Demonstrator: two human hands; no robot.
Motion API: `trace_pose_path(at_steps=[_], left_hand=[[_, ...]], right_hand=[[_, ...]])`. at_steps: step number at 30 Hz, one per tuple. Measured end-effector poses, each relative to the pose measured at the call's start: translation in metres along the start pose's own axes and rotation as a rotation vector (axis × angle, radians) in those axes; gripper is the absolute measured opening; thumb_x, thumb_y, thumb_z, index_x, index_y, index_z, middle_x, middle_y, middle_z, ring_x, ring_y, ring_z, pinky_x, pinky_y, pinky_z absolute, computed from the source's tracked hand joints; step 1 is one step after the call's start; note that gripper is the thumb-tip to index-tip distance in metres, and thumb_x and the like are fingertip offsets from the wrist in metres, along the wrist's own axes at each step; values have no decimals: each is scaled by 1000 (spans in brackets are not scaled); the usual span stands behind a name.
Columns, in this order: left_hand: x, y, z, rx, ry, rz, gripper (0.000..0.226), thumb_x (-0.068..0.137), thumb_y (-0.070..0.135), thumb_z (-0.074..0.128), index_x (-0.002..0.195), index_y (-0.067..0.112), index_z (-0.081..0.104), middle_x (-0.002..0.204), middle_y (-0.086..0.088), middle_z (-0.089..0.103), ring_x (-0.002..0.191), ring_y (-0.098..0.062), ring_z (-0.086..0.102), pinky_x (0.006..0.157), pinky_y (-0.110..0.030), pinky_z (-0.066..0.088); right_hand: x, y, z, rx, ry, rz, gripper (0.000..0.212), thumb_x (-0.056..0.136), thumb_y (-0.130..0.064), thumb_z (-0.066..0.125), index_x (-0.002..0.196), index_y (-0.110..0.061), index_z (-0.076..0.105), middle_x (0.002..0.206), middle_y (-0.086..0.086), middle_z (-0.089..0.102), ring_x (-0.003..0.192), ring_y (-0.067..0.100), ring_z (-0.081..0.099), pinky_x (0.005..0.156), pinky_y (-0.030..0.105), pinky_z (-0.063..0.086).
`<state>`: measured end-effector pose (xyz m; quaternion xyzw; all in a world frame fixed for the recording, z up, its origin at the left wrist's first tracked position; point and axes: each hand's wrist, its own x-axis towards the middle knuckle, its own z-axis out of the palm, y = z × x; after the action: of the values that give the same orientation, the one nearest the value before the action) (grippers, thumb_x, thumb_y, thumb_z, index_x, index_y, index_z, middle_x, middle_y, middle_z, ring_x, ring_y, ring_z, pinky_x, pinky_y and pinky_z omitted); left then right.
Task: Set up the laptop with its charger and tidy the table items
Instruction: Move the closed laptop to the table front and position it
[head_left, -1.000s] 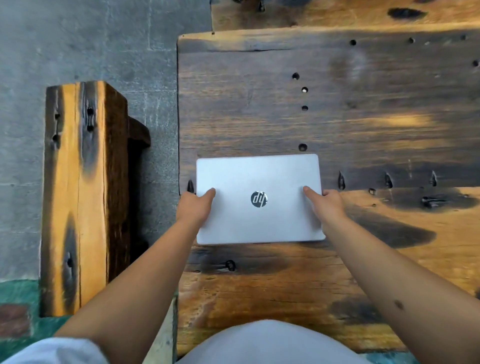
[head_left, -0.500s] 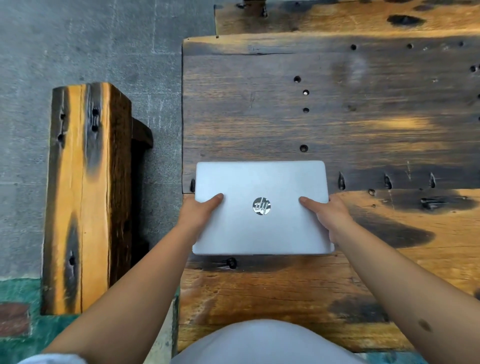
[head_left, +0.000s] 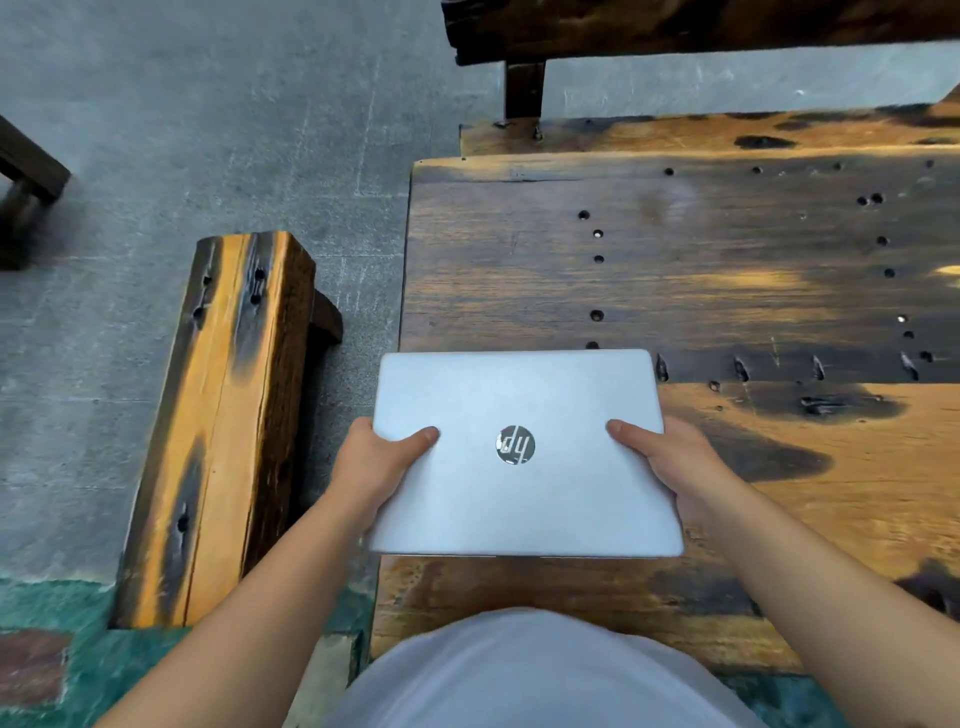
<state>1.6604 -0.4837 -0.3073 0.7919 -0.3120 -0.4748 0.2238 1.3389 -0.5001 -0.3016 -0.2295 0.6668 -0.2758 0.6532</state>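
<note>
A closed silver laptop (head_left: 519, 493) with a round dark logo on its lid is held over the near left corner of the dark wooden table (head_left: 727, 270). My left hand (head_left: 371, 467) grips its left edge, thumb on the lid. My right hand (head_left: 670, 462) grips its right edge the same way. The laptop's left edge overhangs the table's left side. No charger shows in the head view.
A wooden bench (head_left: 223, 426) runs along the table's left side, with a narrow gap between. Another bench (head_left: 675, 31) stands past the far edge. Grey concrete floor (head_left: 182, 130) lies to the left. The tabletop has many small holes.
Both hands have drawn the laptop toward me and lifted it, so it looks larger and nearer. The thumbs have slid further onto the lid. The view has tilted up.
</note>
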Motion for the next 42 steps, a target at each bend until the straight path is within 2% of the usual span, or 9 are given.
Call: trace_pose_path(at_steps=[3, 8, 11, 21, 27, 29, 34, 39, 42], left_hand=[[-27, -8, -16, -25, -24, 66, 33, 67, 45, 85, 85, 24, 67, 83, 4, 77, 77, -21, 74, 79, -50, 60], [-67, -25, -25, -104, -97, 122, 34, 69, 43, 84, 92, 25, 67, 90, 4, 77, 82, -21, 74, 81, -50, 59], [-82, -36, -26, -138, -197, 136, 27, 76, 35, 83, 96, 22, 72, 92, 3, 78, 82, -21, 75, 83, -52, 59], [-95, -47, -6, 45, -331, 232, 50, 68, 46, 82, 110, 23, 69, 100, 5, 77, 87, -19, 74, 81, -45, 59], [-121, -43, 32, 127, -435, 321, 24, 76, 35, 83, 92, 29, 66, 80, 22, 74, 67, -3, 71, 47, -14, 50], [-134, -43, 47, 157, -463, 341, 30, 74, 37, 83, 96, 27, 65, 80, 18, 75, 66, -2, 71, 46, -13, 49], [-174, -46, 95, 273, -521, 388, 49, 71, 43, 84, 112, 27, 61, 98, 7, 74, 77, -14, 73, 59, -31, 52], [-243, -55, 158, 371, -629, 469, 34, 71, 40, 85, 95, 25, 65, 84, 8, 76, 67, -6, 72, 55, -26, 52], [-292, -66, 200, 446, -704, 559, 32, 71, 39, 85, 95, 23, 69, 84, 8, 76, 65, -1, 70, 50, -16, 49]], right_hand=[[-28, 13, -5, 25, -43, 18, 29, 85, -25, 74, 109, -11, 67, 94, 9, 78, 81, 31, 75, 59, 40, 59], [-69, 30, -12, 44, -9, -73, 31, 83, -23, 76, 110, -9, 66, 93, 9, 78, 78, 30, 75, 52, 37, 58], [-88, 41, -17, 34, 28, -90, 30, 83, -24, 76, 107, -9, 68, 91, 9, 78, 77, 30, 75, 56, 38, 59], [-155, 116, -31, 233, 187, -129, 28, 79, -16, 79, 106, -10, 70, 91, 9, 78, 74, 28, 75, 50, 33, 57], [-194, 166, -56, 361, 313, -149, 28, 80, -13, 77, 107, -13, 69, 95, 9, 78, 80, 31, 75, 59, 38, 59], [-208, 183, -68, 393, 370, -152, 30, 80, -14, 78, 108, -12, 69, 97, 9, 77, 83, 32, 74, 65, 41, 60], [-253, 233, -108, 450, 470, -160, 25, 80, -16, 78, 103, -10, 71, 95, 9, 78, 81, 30, 75, 62, 39, 60], [-316, 300, -155, 562, 579, -161, 25, 81, -15, 77, 104, -10, 70, 93, 9, 78, 76, 28, 75, 53, 32, 58], [-358, 349, -180, 628, 692, -134, 29, 80, -14, 78, 106, -7, 69, 95, 12, 77, 80, 31, 75, 61, 37, 59]])
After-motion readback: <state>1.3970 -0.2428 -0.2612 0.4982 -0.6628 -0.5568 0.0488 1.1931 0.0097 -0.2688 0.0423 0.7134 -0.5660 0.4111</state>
